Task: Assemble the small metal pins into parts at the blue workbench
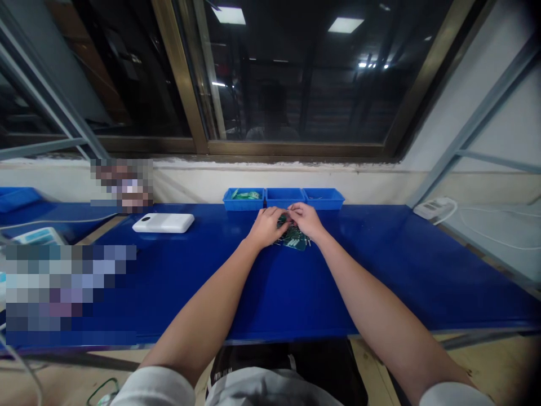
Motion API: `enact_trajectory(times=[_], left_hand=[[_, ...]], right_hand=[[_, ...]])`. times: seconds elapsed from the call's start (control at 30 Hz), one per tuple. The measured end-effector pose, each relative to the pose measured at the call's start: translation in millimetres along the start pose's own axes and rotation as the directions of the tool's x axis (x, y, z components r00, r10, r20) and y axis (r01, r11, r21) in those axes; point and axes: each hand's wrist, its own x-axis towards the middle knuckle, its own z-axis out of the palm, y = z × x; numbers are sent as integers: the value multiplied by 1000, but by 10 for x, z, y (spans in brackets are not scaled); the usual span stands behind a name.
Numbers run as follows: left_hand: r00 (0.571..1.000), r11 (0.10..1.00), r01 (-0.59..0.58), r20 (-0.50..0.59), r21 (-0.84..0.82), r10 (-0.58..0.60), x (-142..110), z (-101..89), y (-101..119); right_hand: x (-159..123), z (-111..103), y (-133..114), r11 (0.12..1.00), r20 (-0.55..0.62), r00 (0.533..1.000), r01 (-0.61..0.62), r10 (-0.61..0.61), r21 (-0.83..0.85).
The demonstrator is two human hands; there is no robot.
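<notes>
My left hand [267, 226] and my right hand [306, 220] meet over a small heap of thin metal pieces [308, 242] on the blue table. Both have bent fingers, with the fingertips brought together just above the heap. Whatever is pinched between the fingertips is too small to make out. A dark green card or packet with white marks [296, 243] lies under and in front of the metal pieces. The hands cover part of the heap.
Behind my hands stand a blue bin with green and white packets [244, 198], a middle blue bin [284, 197] and a right blue bin [323, 198] with thin pieces. A white power bank [163, 223] lies left. A white power strip [431, 207] with a cable is far right.
</notes>
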Motion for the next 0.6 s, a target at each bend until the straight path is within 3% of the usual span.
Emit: enact_trajectory(times=[0.17, 0.27, 0.5, 0.6], left_hand=[[1000, 1000, 26, -10, -9, -26, 2, 6, -46], [1000, 1000, 26, 7, 3, -26, 6, 15, -58], [995, 988, 98, -18, 118, -97, 11, 22, -64], [994, 983, 107, -10, 151, -106, 7, 26, -86]], right_hand=[[-45, 12, -29, 989, 41, 994, -103, 99, 110], [-41, -1, -29, 992, 29, 994, -110, 108, 68], [-15, -42, -9, 997, -45, 998, 31, -34, -69], [-40, -76, -45, 987, 16, 991, 131, -130, -89]])
